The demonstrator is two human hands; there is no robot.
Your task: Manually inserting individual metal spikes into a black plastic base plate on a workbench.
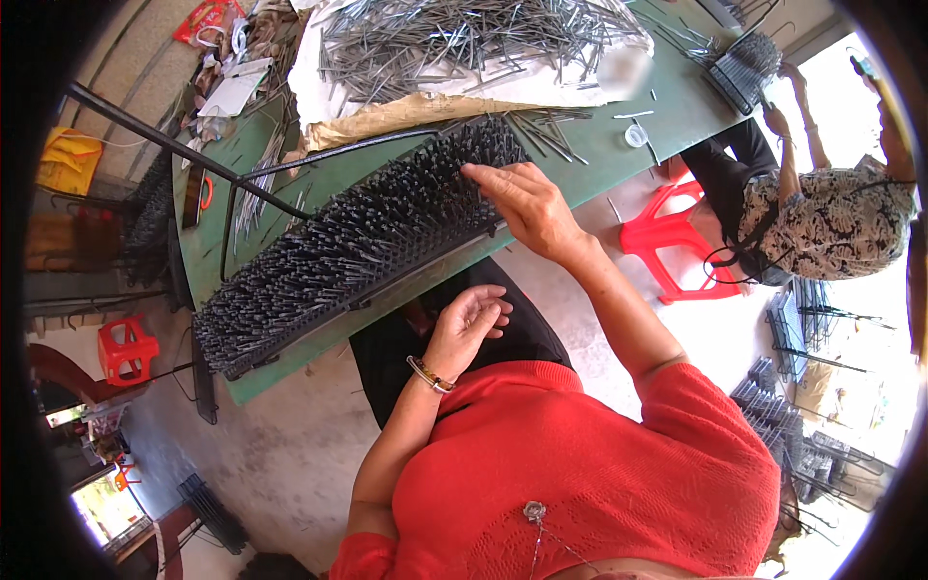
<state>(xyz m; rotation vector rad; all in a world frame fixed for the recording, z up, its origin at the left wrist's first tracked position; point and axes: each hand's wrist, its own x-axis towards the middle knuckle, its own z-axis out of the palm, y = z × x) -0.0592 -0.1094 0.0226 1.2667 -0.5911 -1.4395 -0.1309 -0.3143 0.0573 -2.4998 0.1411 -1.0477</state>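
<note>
A long black rack (358, 232) densely filled with upright dark metal rods lies slantwise along the near edge of the green table. Over its right end, my right hand (532, 208) has thumb and forefinger pinched together among the rod tips; what lies between them is too small to make out. Below the rack, above my lap, my left hand (469, 324) is loosely cupped, fingers half curled and palm partly showing, with nothing visible in it. A bracelet (430, 375) circles the left wrist.
Loose metal rods (464, 48) heap on a white sheet at the table's far side. A black bent-bar frame (184, 150) rises over the rack's left. At right, another person (822, 217) handles a smaller rod-filled rack (746, 72) beside a red stool (672, 242).
</note>
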